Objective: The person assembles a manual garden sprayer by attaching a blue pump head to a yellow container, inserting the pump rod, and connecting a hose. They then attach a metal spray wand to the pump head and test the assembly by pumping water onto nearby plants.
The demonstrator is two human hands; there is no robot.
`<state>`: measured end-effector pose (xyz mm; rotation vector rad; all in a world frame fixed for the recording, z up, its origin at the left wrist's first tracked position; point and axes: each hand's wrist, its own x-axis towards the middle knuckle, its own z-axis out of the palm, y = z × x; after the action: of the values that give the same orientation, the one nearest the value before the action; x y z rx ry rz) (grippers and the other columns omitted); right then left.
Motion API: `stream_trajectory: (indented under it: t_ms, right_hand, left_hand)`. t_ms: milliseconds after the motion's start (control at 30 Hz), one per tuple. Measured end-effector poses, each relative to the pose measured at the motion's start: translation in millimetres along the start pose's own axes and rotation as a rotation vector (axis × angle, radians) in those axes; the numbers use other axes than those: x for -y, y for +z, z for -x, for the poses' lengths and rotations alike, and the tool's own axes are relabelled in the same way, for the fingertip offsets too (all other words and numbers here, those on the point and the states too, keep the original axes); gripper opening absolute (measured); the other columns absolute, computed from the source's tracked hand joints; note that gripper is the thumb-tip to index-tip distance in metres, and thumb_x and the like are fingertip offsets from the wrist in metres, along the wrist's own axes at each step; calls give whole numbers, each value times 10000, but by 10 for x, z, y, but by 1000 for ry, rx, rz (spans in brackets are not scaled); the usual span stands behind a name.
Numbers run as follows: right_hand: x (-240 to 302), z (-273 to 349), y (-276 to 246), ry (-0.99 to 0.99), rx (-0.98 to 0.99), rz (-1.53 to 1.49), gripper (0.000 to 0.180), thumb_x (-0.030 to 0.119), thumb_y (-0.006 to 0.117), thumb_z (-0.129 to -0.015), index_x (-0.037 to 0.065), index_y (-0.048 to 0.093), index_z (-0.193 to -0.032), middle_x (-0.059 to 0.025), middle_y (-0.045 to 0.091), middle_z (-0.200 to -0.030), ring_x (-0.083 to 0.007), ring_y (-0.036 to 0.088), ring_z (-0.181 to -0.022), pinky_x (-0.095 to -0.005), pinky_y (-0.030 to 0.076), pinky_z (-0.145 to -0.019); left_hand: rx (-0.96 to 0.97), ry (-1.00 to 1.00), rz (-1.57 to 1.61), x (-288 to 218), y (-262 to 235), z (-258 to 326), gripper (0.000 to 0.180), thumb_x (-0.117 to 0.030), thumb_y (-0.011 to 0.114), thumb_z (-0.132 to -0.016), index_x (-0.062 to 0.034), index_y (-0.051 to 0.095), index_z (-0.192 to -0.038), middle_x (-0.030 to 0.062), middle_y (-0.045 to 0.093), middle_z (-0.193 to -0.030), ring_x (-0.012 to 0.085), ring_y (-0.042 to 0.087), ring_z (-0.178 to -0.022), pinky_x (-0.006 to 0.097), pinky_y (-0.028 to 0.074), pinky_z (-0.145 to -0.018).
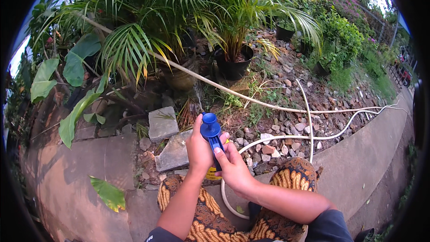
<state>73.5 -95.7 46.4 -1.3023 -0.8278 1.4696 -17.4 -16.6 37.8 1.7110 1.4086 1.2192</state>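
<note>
Both of my hands hold a blue plastic pump top [210,131] with a round knob and a flat trigger handle, raised above my knees. My left hand [198,149] wraps the left side of it. My right hand [233,166] grips the handle from the right, with fingers pressed on the blue lever. Under my hands a bit of a yellow bottle body [212,175] shows; most of it is hidden. My legs in brown patterned cloth [291,179] sit below.
A pale garden hose [309,121] loops over the stony bed and round my knee. Black pots with palms [233,65] stand behind. Flat grey stones [162,123] lie left of my hands. A concrete kerb [358,161] curves right; a fallen leaf [107,193] lies on the paving.
</note>
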Motion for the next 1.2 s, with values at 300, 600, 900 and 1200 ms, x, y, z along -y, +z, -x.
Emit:
stream_trajectory:
  t_ms: [300,600,900,1200]
  right_hand:
    - [8,-12,13,-49,34,22,209,319,481,-1098,125,476,-1177,-13,597,-1021,-100,556,-947,-313,504,-755]
    - [77,29,18,-32,91,32,226,315,473,-1100,108,470,-1190,-24,592,-1064,-102,543,-994,-314,503,-767]
    - [82,-31,8,147,76,-51,249,329,453,-1106,135,477,-1261,-8,573,-1040,-105,573,-925,-306,509,-741]
    - [74,-15,43,3,153,-36,243,333,445,-1107,133,462,-1244,-19,562,-1092,-101,531,-981,-304,520,-747]
  left_hand:
    - [1,79,-71,-39,-50,-29,693,-173,872,-804,-28,516,-1380,73,710,-845,164,695,-703,349,572,-654]
    - [-131,26,-25,-72,-47,11,776,-179,918,-751,-55,522,-1406,88,741,-1020,147,705,-865,332,579,-805]
    - [128,-212,131,48,-68,-48,738,-165,875,-796,-26,499,-1416,99,735,-850,185,722,-708,348,587,-651]
    - [-89,42,-28,-58,-147,-8,719,-190,920,-746,-61,561,-1354,61,715,-822,155,693,-725,333,568,-687]
